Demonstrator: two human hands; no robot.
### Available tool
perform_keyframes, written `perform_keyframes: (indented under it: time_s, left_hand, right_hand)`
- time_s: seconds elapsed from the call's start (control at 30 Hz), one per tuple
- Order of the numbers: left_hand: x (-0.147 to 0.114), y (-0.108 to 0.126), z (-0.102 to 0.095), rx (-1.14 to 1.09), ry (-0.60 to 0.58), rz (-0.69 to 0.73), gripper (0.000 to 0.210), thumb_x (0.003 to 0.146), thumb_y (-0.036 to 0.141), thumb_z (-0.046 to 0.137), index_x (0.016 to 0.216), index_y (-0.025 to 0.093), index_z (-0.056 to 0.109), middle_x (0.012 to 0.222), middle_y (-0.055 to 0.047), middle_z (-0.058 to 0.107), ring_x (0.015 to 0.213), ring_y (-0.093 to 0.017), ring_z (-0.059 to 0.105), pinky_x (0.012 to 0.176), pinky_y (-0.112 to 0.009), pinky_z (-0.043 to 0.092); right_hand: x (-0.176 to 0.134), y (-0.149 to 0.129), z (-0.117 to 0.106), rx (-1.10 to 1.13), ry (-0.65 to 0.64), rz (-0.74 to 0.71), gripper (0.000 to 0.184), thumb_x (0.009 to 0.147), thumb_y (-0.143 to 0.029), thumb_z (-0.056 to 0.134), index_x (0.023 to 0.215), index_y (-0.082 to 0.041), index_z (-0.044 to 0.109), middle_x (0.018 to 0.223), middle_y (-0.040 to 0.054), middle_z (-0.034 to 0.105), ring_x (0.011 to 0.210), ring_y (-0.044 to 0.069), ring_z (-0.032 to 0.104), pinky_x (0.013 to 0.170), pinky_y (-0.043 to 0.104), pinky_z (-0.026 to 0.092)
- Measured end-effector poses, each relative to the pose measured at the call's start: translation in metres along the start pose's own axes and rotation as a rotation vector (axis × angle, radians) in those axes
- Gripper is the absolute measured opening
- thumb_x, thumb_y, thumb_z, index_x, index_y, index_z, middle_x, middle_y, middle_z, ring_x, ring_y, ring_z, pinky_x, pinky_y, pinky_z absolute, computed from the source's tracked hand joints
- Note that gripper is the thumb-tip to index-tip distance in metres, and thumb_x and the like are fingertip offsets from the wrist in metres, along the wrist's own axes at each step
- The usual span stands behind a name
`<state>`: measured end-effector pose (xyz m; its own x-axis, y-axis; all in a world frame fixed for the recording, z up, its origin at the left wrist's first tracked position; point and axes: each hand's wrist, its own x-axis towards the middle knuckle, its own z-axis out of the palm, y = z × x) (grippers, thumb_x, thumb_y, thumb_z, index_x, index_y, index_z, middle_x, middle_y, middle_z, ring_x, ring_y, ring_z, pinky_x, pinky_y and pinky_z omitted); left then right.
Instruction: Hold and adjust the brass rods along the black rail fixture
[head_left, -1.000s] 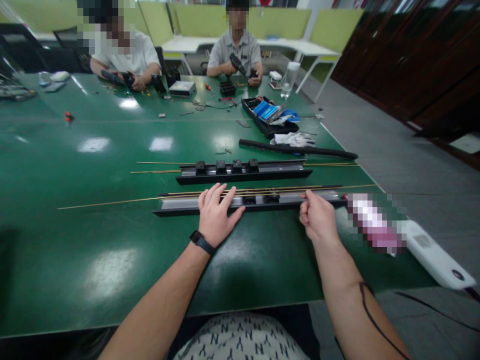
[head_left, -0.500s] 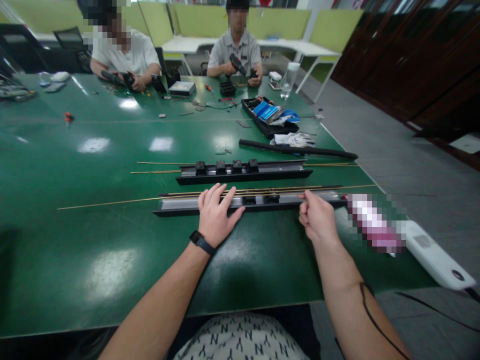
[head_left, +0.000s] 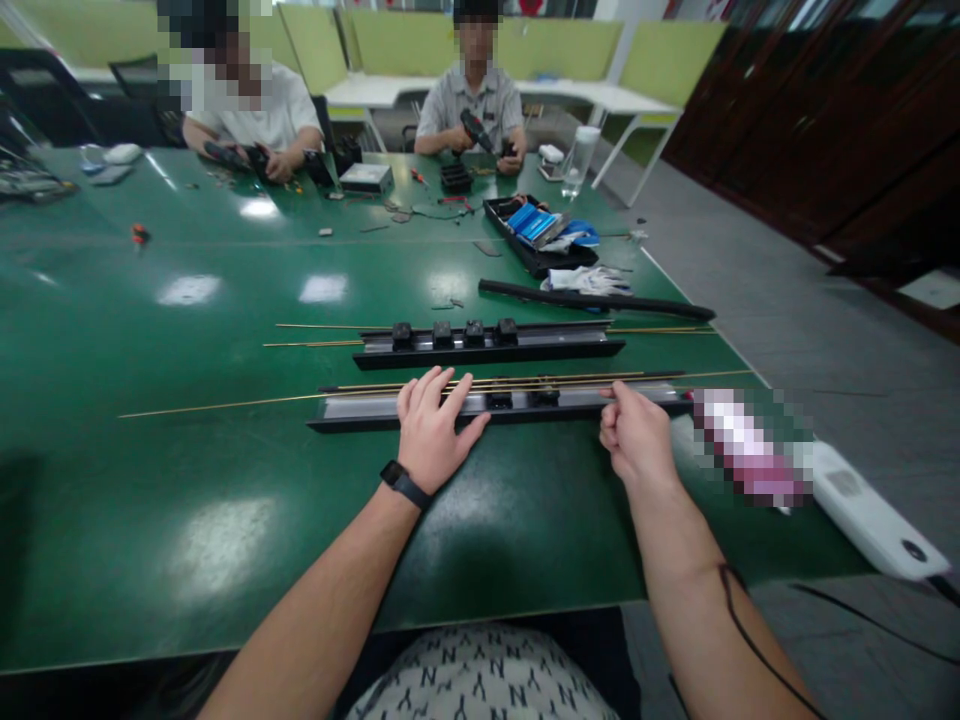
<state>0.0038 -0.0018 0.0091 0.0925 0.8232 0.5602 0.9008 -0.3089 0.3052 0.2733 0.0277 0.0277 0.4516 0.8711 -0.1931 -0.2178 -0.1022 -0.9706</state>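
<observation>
A long metal channel with black edges lies crosswise just in front of me. Several thin brass-coloured rods run along its top, one reaching far out to the left. Two dark blocks sit in the channel between my hands. My left hand rests over the channel and rods, fingers spread, with a dark watch on the wrist. My right hand is closed at the channel's right part, its thumb and index finger near the rods. What it pinches, if anything, is too small to make out.
Behind lies a second channel with several black blocks and rods. A black strip, white gloves and a black tray are farther back. A white device lies at the right edge. Two people work across the green table.
</observation>
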Motion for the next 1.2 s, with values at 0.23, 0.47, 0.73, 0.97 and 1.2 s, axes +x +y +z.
perform_keyframes:
  time_s: [0.23,0.47,0.73,0.97,1.2]
  left_hand:
    - [-0.0002,0.0004,-0.0001,-0.004,0.003,-0.007,0.050,0.093,0.050,0.065,0.137,0.028,0.063,0.143,-0.012,0.061,0.141,-0.031,0.048,0.120,-0.051,0.027]
    - [-0.0002,0.0004,-0.0004,-0.016,0.002,-0.003,0.050,0.092,0.049,0.066,0.138,0.028,0.062,0.143,-0.012,0.061,0.141,-0.032,0.048,0.120,-0.051,0.027]
    - [-0.0004,0.0004,-0.0002,-0.009,0.000,-0.009,0.050,0.092,0.050,0.066,0.137,0.028,0.063,0.143,-0.011,0.061,0.141,-0.031,0.048,0.120,-0.052,0.027]
    - [-0.0002,0.0004,0.0000,-0.001,0.001,-0.005,0.050,0.092,0.049,0.066,0.138,0.028,0.062,0.143,-0.012,0.062,0.141,-0.031,0.049,0.120,-0.052,0.028]
    - [-0.0005,0.0000,0.0002,0.000,0.011,0.003,0.050,0.093,0.050,0.064,0.137,0.027,0.062,0.143,-0.011,0.061,0.142,-0.030,0.048,0.121,-0.050,0.027]
  right_hand:
    - [0.0013,0.0017,-0.0011,-0.007,-0.007,0.008,0.027,0.084,-0.043,0.073,0.079,-0.017,0.065,0.041,-0.0066,0.047,0.026,0.006,0.030,0.026,0.017,0.019]
    - [0.0015,0.0026,-0.0013,0.000,-0.034,0.004,0.029,0.083,-0.044,0.074,0.080,-0.016,0.066,0.042,-0.0065,0.047,0.026,0.005,0.030,0.027,0.017,0.018]
    - [0.0025,0.0009,-0.0011,0.006,0.016,0.000,0.026,0.085,-0.041,0.071,0.080,-0.017,0.065,0.042,-0.0073,0.046,0.026,0.005,0.029,0.026,0.017,0.018]
    - [0.0006,-0.0001,0.0001,-0.004,-0.006,0.007,0.026,0.083,-0.041,0.074,0.079,-0.016,0.065,0.042,-0.0068,0.047,0.026,0.005,0.030,0.026,0.017,0.018]
    - [-0.0005,-0.0010,0.0005,-0.013,0.024,0.005,0.027,0.084,-0.042,0.072,0.079,-0.016,0.066,0.042,-0.0069,0.047,0.026,0.005,0.030,0.026,0.016,0.018]
